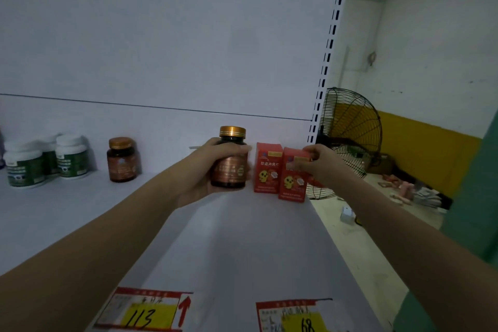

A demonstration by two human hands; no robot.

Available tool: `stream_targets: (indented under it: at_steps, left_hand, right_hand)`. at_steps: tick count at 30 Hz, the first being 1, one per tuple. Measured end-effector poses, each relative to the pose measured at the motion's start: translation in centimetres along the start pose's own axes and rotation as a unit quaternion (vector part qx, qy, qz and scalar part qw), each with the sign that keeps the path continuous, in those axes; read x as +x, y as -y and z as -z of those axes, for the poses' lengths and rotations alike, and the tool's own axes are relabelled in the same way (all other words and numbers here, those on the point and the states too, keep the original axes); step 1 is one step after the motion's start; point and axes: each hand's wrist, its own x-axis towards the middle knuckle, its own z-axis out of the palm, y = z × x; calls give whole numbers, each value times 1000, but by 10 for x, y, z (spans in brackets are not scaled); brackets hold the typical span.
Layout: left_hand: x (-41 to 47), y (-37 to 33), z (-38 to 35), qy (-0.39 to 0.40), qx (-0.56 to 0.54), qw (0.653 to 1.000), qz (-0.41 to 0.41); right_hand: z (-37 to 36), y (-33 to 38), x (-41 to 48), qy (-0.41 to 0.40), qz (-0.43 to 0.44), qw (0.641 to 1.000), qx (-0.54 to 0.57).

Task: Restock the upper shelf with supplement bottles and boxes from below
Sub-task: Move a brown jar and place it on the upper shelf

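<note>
Step in hand: stocking the upper shelf (242, 237), and both hands are up there at once, both loaded.
Left hand (198, 174): wrapped round the dark bottle with the gold cap (229, 172), upright, just left of the boxes. Whether its base touches the shelf, I can't tell.
Right hand (324, 167): pinching the top corner of the nearer red box (292, 184), which stands upright, touching or all but touching the second red box (266, 172) to its left.
Next move, my call: seat that box square beside its twin and let go, then set the bottle down, here or over by the matching bottle (121, 160).
Edges: the held box sits right at the shelf's right-hand edge, below the slotted upright (327, 56). A nudge rightward could tip it off toward the fan (350, 129).
Open room: a broad bare stretch lies between the two dark bottles. White-lidded green jars (72, 156) hold the far left. The front strip, down to the price tags (147, 315), is free.
</note>
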Motion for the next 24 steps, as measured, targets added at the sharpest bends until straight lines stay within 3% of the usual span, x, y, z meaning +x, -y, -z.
stream_targets:
  at_steps: [7,11,15,24]
  left_hand:
    - [0,-5,13,-5,20,1000,-4]
    - [0,-5,21,-12,11,1000,-7]
    - [-1,-1,26,-16,14,1000,5]
    - [-8,3,24,-55,39,997,36]
  right_hand:
    - [0,0,12,-5,15,998,-60]
    - [-1,-2,15,-50,52,994,-88]
    - [-1,-6,17,-30,79,994,-65]
    - [-2,4,9,-22,78,981,-175]
